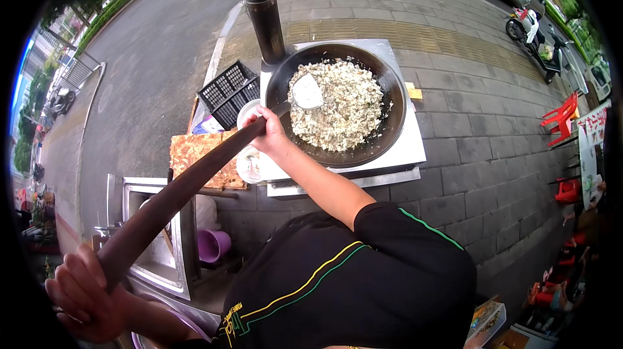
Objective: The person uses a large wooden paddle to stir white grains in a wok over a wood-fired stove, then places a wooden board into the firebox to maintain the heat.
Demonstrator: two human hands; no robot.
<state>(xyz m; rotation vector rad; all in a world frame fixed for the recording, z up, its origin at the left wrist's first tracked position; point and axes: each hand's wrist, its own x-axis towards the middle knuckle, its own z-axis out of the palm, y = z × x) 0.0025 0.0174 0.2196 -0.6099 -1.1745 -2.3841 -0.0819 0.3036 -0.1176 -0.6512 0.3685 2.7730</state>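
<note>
A large dark wok point(395, 105) rests on a white-topped metal stove point(411, 147). Inside it is a broad heap of pale, finely chopped food point(348, 105) with darker flecks. My right hand point(270, 133) grips a long wok shovel point(190, 178) by its dark handle, close to the wok's left rim. The shovel's metal blade point(307, 91) lies on the left part of the heap, with its handle slanting down to the lower left. Around the thick end of that handle, my left hand point(80, 295) is closed, low at the left side of the view.
A black pole point(263, 22) rises behind the wok. Leftward are black plastic crates point(228, 88), white tubs point(249, 166), a worn wooden board point(194, 147), a steel sink point(155, 266) and a purple bucket point(213, 246). Red chairs point(560, 117) and scooters point(530, 40) stand farther right.
</note>
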